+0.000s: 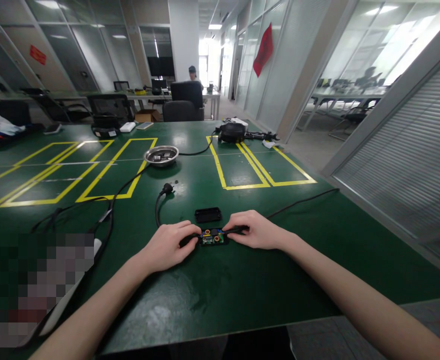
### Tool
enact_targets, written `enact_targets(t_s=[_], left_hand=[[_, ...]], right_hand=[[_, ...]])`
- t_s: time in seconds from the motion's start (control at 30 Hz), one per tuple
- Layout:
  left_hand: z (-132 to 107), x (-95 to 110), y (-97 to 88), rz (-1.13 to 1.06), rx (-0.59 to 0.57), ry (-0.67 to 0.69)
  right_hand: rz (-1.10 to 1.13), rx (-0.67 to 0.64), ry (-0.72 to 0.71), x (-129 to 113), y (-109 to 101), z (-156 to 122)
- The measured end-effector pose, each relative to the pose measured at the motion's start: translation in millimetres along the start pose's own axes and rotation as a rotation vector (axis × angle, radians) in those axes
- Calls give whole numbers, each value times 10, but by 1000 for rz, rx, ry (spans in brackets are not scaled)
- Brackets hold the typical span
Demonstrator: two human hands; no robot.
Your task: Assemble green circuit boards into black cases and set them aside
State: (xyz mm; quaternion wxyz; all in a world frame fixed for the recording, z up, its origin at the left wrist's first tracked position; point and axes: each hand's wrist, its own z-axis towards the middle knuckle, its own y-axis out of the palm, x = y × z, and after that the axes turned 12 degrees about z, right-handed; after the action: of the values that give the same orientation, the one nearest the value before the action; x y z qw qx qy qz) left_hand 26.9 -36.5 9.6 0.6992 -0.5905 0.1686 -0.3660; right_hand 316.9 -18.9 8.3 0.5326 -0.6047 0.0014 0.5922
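Observation:
A small opened black box with a circuit board (212, 237) lies on the green table (212, 295) in front of me. My left hand (169, 245) is closed on the box's left end, where a black cable comes in. My right hand (255, 230) is closed on the right end, gripping the black cable (302, 200) that runs off to the right. The box's loose black lid (208, 215) lies just behind it, apart from both hands.
A black plug (166, 189) with its cord lies behind my left hand. A metal bowl (161, 155) sits farther back among yellow floor-tape lines. More cables lie at the left. Black gear (232, 132) and office chairs stand at the far edge; a person sits beyond.

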Motion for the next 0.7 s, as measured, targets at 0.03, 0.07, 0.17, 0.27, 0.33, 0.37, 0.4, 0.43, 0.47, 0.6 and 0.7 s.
enact_targets(t_s=[0.03,0.07,0.17,0.27,0.33,0.37,0.4,0.43,0.47,0.6,0.7], left_hand=[[2,7,-3,2,-11,-6],[4,12,-5,2,-19,-16],[4,13,-8,0,-43,-34],[-10,-16,1,-1,-46,-21],[-23,-46,9,3,-30,2],[-28,-61,12,11,-15,16],[-30,-74,15,22,2,29],[-30,-83,16,34,23,43],[-28,-89,16,44,45,56],[-10,-85,24,81,99,104],[-9,-74,47,150,129,125]], right_hand=[[-4,-16,-2,-1,-8,-1],[-15,-27,-3,1,-14,-2],[-92,-44,-29,20,-10,-3],[-168,-43,-64,52,16,-4],[-189,-34,-79,74,32,-4],[-200,-28,-88,85,37,-4],[-215,-21,-98,96,42,-4],[-234,-16,-109,106,45,-3],[-257,-11,-123,117,48,-2],[-350,6,-189,154,71,4],[-381,11,-215,163,95,3]])
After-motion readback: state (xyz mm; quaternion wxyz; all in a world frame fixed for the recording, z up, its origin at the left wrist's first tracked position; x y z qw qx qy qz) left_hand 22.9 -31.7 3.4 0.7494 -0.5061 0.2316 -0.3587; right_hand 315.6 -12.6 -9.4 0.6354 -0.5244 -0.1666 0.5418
